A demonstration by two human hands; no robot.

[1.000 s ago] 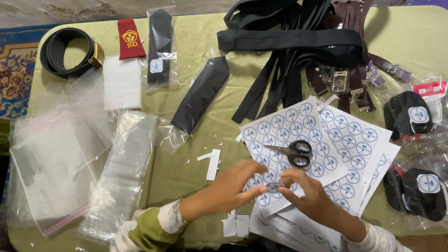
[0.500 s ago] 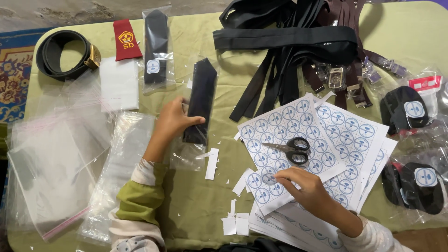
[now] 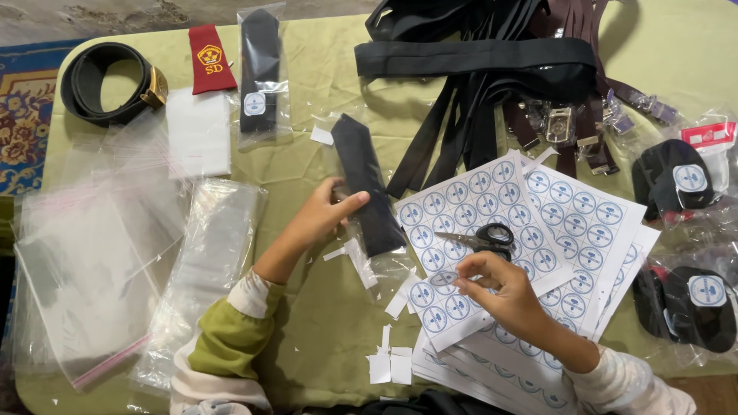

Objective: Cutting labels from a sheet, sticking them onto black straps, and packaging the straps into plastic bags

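Can't tell if right hand (image 3: 496, 288) pinches a sticker; left hand (image 3: 327, 211) fingers clamp the bagged black tie (image 3: 367, 184).

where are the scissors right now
In the head view the scissors lie right of centre on the top sticker sheet, just above the right hand and right of the bagged black tie.

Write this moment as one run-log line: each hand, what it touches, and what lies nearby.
left hand: grips bagged black tie | right hand: pinches at sticker sheet | scissors: lying on sheet | table: green cloth
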